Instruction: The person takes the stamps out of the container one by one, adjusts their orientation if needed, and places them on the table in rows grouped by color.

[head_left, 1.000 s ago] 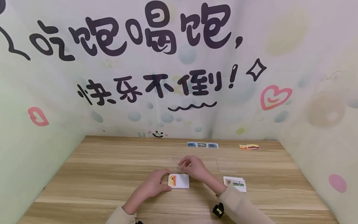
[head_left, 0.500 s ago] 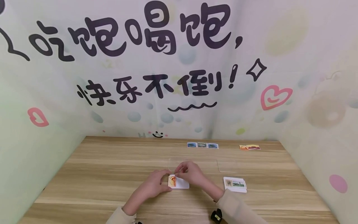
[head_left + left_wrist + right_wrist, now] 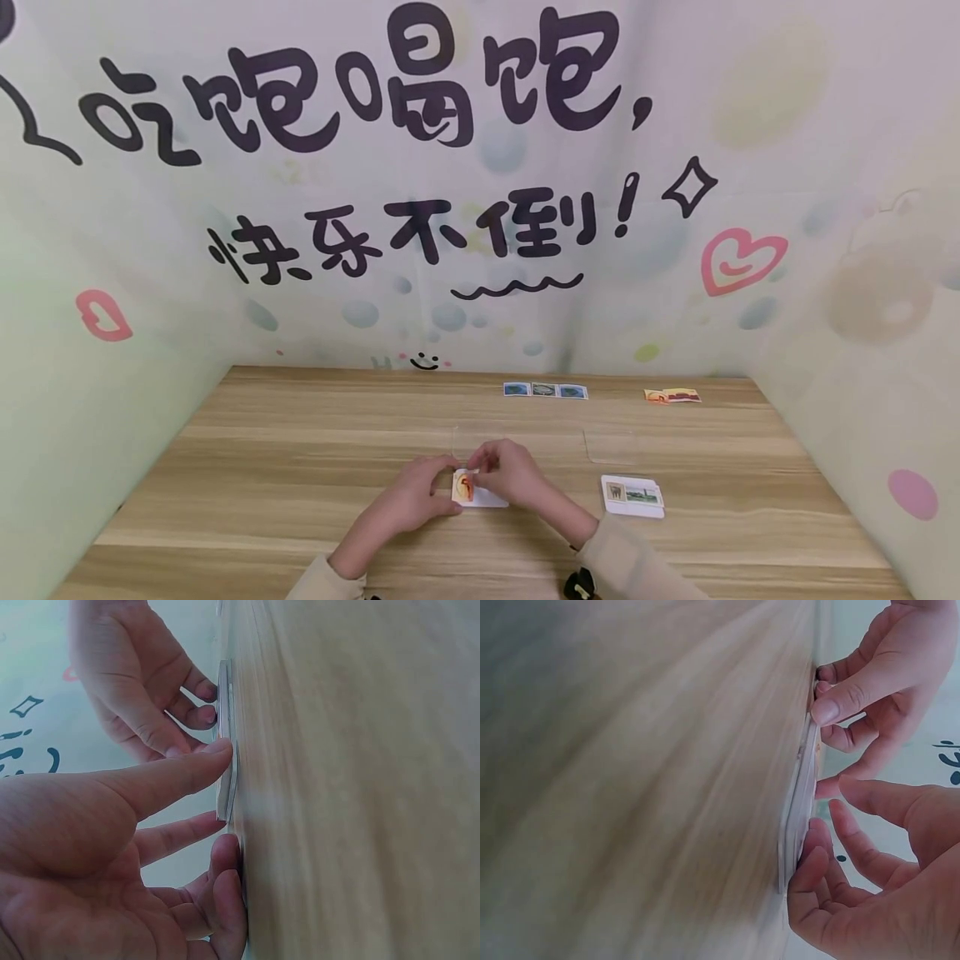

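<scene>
A white card (image 3: 488, 499) lies on the table in the head view, with an orange and yellow postage stamp (image 3: 462, 490) on its left part. My left hand (image 3: 411, 497) holds this card at its left end, thumb at the near edge and index finger at the far edge. In the left wrist view the card (image 3: 223, 787) shows edge-on as a thin layered stack. My right hand (image 3: 512, 475) bends over the card, fingertips at the stamp's upper right. In the right wrist view the right hand (image 3: 885, 877) rests curled lower fingers on the card, thumb and index finger slightly apart.
To the right lies another white card (image 3: 633, 510) bearing a brown stamp and a green landscape stamp. Clear plastic sheets (image 3: 609, 447) lie behind the cards. Blue stamps (image 3: 545, 390) and orange-red stamps (image 3: 681, 396) are at the table's back edge, before a printed cloth wall.
My right hand has come nearer, from over the clear sheet down to the stamp on the card. My left hand keeps its hold on the card.
</scene>
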Motion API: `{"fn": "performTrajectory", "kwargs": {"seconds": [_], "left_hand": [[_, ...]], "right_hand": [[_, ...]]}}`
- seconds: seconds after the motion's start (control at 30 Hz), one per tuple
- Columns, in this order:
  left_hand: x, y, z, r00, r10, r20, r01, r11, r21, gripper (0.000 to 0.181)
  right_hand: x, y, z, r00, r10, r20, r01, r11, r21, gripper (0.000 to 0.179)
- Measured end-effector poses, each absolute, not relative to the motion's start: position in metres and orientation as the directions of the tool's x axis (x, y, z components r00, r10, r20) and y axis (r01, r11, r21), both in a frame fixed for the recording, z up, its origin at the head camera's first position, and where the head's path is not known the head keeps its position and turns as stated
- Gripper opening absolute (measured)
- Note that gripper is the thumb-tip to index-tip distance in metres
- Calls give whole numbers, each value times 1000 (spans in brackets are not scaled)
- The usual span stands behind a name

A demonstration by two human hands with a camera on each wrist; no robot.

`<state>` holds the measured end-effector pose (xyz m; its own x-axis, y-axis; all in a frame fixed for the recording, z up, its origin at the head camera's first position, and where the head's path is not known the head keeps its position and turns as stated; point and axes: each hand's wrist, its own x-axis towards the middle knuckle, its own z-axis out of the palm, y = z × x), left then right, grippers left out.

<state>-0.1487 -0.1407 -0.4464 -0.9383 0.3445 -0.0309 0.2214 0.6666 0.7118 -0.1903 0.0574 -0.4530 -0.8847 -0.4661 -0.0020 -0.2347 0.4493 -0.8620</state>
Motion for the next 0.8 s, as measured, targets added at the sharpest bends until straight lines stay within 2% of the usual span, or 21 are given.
{"fn": "performTrajectory", "kwargs": {"seconds": [0.8], "left_hand": [[-149, -141, -446, -942, 332, -51, 197, 670, 716, 53]], "right_hand": [[-190, 53, -455, -891, -454, -12, -259, 529, -808, 17]]}}
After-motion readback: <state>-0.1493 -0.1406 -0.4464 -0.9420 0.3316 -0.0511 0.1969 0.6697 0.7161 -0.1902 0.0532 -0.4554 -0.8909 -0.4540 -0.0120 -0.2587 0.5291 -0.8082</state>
